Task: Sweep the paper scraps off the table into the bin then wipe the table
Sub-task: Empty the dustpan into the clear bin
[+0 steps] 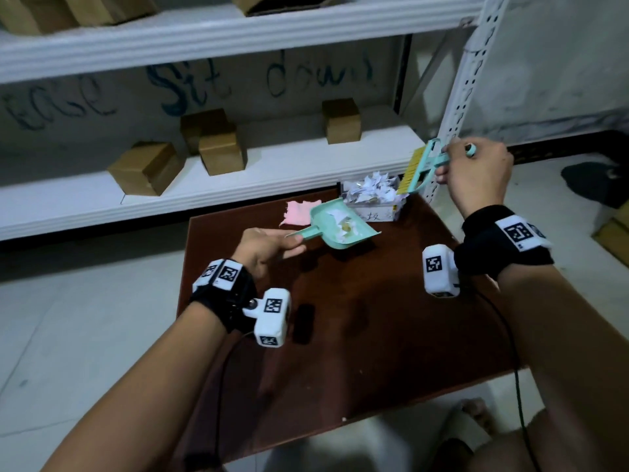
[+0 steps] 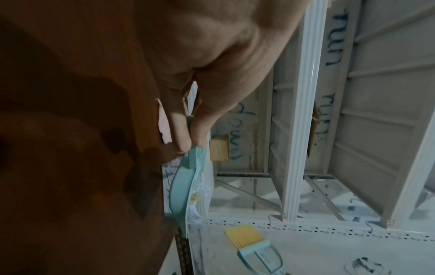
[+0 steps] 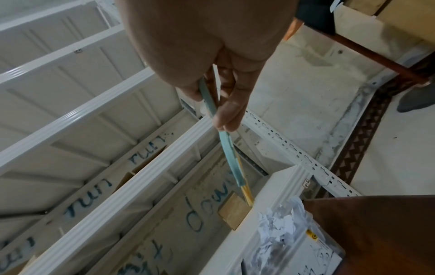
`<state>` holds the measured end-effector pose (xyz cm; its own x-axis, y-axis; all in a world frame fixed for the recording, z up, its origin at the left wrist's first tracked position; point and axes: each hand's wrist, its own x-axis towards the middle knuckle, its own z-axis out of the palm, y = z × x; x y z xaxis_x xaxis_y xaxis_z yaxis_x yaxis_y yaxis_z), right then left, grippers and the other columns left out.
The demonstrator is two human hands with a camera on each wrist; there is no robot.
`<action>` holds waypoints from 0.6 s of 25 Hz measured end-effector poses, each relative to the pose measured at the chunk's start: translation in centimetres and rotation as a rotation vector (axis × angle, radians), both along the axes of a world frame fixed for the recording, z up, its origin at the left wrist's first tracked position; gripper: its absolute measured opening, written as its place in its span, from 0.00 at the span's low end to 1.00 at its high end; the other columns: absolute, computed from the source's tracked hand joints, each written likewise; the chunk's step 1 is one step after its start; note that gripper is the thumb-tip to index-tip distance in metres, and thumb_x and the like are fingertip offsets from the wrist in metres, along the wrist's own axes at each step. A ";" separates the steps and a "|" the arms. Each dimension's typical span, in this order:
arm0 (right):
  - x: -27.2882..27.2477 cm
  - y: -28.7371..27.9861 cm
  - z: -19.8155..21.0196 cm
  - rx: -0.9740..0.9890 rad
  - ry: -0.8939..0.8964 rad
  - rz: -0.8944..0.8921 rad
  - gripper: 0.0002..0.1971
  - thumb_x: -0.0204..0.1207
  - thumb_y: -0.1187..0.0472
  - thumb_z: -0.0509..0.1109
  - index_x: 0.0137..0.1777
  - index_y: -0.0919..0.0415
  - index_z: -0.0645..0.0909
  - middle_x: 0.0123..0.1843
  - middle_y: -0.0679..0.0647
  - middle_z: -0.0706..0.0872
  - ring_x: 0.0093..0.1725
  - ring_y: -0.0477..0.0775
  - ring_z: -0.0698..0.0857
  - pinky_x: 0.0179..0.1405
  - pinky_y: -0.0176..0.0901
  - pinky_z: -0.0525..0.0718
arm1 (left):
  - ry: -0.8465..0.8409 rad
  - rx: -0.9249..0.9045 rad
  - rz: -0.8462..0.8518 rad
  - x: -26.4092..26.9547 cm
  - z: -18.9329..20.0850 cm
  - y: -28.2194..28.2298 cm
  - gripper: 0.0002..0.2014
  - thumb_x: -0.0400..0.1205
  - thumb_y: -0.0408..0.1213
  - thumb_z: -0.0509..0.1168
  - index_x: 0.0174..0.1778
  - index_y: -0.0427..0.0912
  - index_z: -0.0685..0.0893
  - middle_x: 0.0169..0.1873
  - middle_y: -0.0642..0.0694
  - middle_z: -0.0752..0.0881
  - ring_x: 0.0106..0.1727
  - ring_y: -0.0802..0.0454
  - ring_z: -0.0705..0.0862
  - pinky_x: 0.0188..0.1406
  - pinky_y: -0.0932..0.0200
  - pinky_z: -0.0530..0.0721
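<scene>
Left hand (image 1: 269,247) pinches dustpan (image 1: 340,226) handle, pan level so scraps (image 1: 342,226) stay in. Right hand (image 1: 476,175) grips brush (image 1: 420,168) over bin (image 1: 384,212), poised to clear pan.

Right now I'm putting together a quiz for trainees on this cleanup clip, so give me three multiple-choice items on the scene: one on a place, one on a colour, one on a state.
1. Where does the pink cloth lie?
A. on the table's far edge, left of the bin
B. inside the bin
C. on the floor

2. What colour are the brush bristles?
A. black
B. yellow
C. red

3. What is the state of the dustpan?
A. resting empty on the shelf
B. held off the table, with scraps in it
C. upside down on the floor

Answers:
1 A: the head view shows it on the table beside the bin.
2 B: yellow bristles show below the teal frame in the right hand.
3 B: the left hand holds its handle, with paper scraps inside.
</scene>
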<state>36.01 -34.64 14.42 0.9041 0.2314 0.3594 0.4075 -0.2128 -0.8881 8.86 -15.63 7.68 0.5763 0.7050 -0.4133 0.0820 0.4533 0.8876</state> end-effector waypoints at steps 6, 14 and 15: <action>0.2 -0.3 1.2 0.103 0.022 0.007 0.13 0.85 0.54 0.68 0.51 0.57 0.93 0.34 0.53 0.92 0.30 0.47 0.91 0.44 0.57 0.96 | -0.052 -0.061 0.133 8.2 -0.5 -0.3 0.18 0.75 0.13 0.71 0.61 0.16 0.82 0.59 0.27 0.88 0.55 0.36 0.91 0.45 0.54 0.93; 1.1 0.7 0.4 0.112 0.041 0.011 0.12 0.86 0.56 0.68 0.53 0.58 0.93 0.36 0.52 0.93 0.34 0.47 0.94 0.45 0.55 0.96 | -0.068 -0.054 0.251 12.8 -0.7 -1.2 0.07 0.77 0.14 0.70 0.36 0.25 0.82 0.31 0.39 0.90 0.35 0.48 0.90 0.40 0.55 0.92; 1.2 0.8 0.3 0.113 0.034 0.016 0.12 0.86 0.55 0.67 0.52 0.58 0.93 0.36 0.51 0.93 0.34 0.47 0.94 0.45 0.57 0.95 | -0.077 -0.048 0.275 13.3 -0.8 -1.3 0.07 0.76 0.15 0.72 0.35 0.26 0.82 0.32 0.39 0.90 0.32 0.49 0.91 0.42 0.54 0.93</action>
<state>37.19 -33.85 14.70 0.9127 0.2053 0.3534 0.3795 -0.1046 -0.9193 22.13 -16.92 6.85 0.3970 0.8197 -0.4128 -0.1169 0.4912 0.8632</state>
